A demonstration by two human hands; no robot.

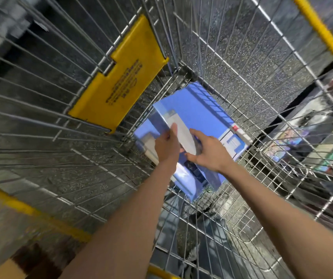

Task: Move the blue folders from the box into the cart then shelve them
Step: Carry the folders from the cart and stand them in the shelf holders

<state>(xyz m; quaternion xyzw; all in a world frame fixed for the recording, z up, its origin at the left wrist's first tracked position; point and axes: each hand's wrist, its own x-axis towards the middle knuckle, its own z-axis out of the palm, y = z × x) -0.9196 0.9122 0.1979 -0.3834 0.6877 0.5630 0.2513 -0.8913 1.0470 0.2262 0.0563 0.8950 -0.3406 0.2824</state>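
cart (20, 205): wire basket; the folders lie on its floor.
left hand (166, 147): grips the topmost one's near edge.
blue folders (199, 109): flat, glossy-wrapped; likely light, stiff, slippery. Best held by opposite edges.
right hand (208, 153): thumb and fingers pinch the same one.

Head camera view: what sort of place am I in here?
Probably a shop or its stockroom: a wire shopping cart with a yellow flap, blue folders inside it, and blurred colourful goods beyond it on the right.
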